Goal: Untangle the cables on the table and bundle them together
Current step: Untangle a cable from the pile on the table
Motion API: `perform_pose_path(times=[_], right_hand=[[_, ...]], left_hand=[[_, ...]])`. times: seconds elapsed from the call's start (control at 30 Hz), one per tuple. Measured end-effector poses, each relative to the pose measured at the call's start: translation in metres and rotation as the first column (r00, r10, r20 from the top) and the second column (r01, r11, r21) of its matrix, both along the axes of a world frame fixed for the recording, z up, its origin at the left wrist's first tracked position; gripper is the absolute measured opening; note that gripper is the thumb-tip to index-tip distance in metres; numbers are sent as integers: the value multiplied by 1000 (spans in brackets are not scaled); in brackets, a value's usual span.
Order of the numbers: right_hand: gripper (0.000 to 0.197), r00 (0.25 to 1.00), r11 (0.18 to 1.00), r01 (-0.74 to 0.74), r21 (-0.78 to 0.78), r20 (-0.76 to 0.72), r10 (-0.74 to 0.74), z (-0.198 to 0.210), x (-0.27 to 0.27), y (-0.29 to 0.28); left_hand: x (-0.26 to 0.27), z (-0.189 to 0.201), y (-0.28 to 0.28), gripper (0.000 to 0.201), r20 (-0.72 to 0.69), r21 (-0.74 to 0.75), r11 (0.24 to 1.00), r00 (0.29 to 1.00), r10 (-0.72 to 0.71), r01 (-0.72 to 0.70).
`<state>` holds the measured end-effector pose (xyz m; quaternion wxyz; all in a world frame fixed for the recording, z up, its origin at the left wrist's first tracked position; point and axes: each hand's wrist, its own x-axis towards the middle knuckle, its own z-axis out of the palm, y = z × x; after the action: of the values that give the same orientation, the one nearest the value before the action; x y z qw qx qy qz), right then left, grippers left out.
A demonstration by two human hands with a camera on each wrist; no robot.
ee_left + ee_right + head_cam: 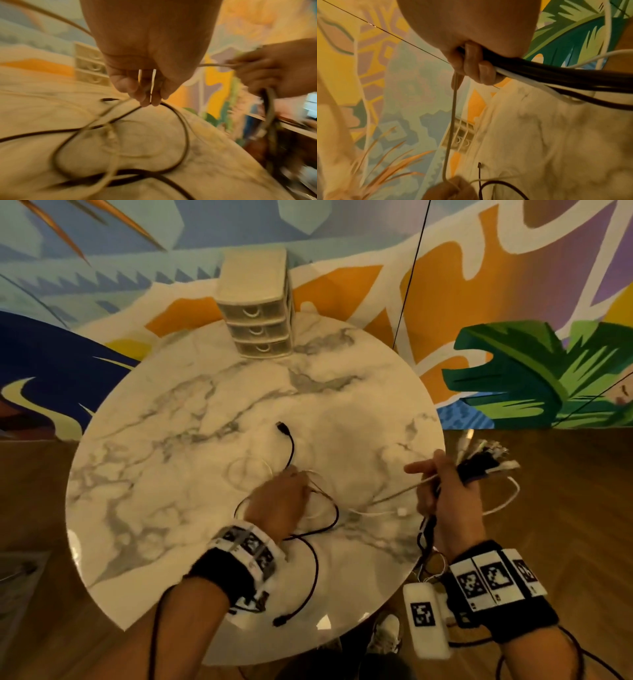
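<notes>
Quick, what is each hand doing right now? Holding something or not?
Left hand: closed, fingers pinching a white cable over the table.
Right hand: closed, gripping a bundle of cables, black and white.

— What is hidden under the left hand (277, 501)?
— Where the thin white cable (394, 497) is gripped cannot be seen from the head view; the fingers are covered by the hand's back.

— And in the left wrist view?
— The looping black cable (181, 121) is smeared by blur, and its ends are cut off by the picture's edge.

— The bundle of black and white cables (565, 78)?
— It is cut off at the right edge.
</notes>
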<state>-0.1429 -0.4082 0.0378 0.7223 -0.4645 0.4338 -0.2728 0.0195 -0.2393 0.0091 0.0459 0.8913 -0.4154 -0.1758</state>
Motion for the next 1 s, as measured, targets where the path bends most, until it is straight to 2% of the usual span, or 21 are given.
perform_pose_path(times=[0.07,0.17,0.23,0.27,0.37,0.43,0.5,0.53,0.6,0.67,0.7,0.73,0.77,0.8,0.83,0.87,0.93,1.0], right_hand=[[50,994,994,107,15,1,-107,2,-2,-6],[50,985,985,172,3,-16,-172,9,-2,-12],[49,982,982,187,-14,-21,-187,13,0,-13],[49,980,980,199,-24,-24,-199,14,0,-13],[49,975,975,213,-59,-49,-216,18,-2,-15],[49,972,972,226,-58,-46,-229,19,-6,-16],[49,967,968,247,-54,-54,-250,22,-12,-17],[49,964,965,255,-59,-57,-258,25,-15,-18],[48,964,962,260,-78,-39,-263,30,-21,-21],[46,967,964,247,-99,-30,-251,38,-29,-25],[45,970,966,233,-110,-40,-239,40,-35,-28],[44,973,969,213,-123,-61,-221,42,-40,-30],[45,976,973,186,-138,-90,-199,42,-47,-31],[45,977,976,155,-154,-124,-175,42,-56,-32],[46,977,978,121,-172,-156,-148,40,-63,-31],[46,976,978,86,-188,-183,-121,40,-71,-29],[47,972,980,23,-199,-224,-69,37,-82,-22],[48,974,981,-1,-193,-222,-43,36,-90,-16]], left_hand=[[27,-1,14,27,-16,-48,990,991,135,-135],[50,10,20,31,56,-225,953,974,219,-202],[53,16,17,36,20,-354,901,961,276,-251],[55,17,15,38,-27,-363,890,958,286,-276],[49,23,12,41,-215,-231,918,937,275,-323],[39,38,8,41,-364,-298,868,888,281,-397],[20,62,-3,41,-615,-344,800,761,203,-492],[6,71,-9,41,-732,-308,807,667,138,-504],[-27,70,-16,39,-878,-161,911,477,44,-379],[-64,49,-15,34,-940,9,1000,341,15,-21],[-81,34,-13,32,-942,107,976,333,38,192],[-96,21,-11,35,-917,204,911,395,50,358],[-108,13,-12,40,-869,267,852,496,10,450],[-120,11,-18,42,-793,280,848,607,-61,450],[-127,15,-27,42,-710,221,900,694,-116,376],[-135,26,-37,47,-645,116,951,750,-148,287],[-147,49,-66,60,-536,-135,969,807,-246,206],[-161,68,-94,52,-488,-303,925,797,-357,228]])
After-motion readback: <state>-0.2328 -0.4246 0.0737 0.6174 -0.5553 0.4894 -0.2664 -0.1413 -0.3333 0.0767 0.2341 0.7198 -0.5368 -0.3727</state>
